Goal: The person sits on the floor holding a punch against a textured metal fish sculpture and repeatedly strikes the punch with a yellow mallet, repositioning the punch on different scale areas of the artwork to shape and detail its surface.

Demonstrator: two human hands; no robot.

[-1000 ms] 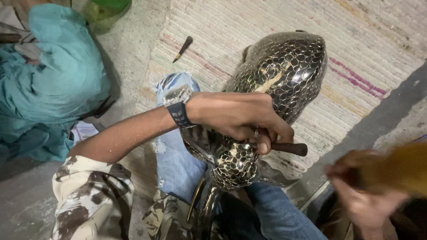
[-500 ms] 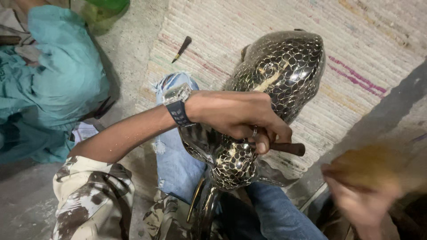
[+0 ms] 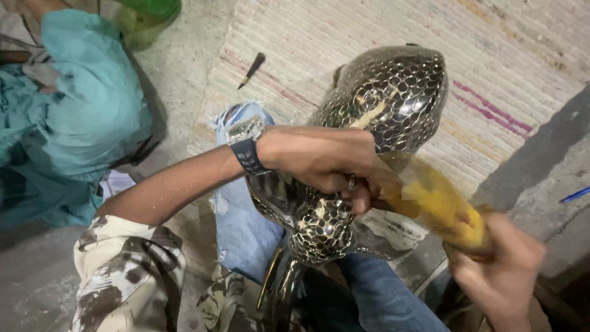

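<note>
Shiny scaled metal vessel point(image 3: 369, 123) sits across the lap. Left hand point(image 3: 326, 160) is clamped over its middle, fingers curled round a tool. Right hand point(image 3: 501, 270), just right of the vessel, grips a blurry yellow thing point(image 3: 442, 206), maybe a mallet.

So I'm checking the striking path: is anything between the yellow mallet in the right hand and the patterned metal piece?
Yes. The left hand lies over the patterned metal piece, gripping a tool there. The blurred yellow mallet in the right hand meets that hand's fingers first; the metal beyond is bare.
</note>
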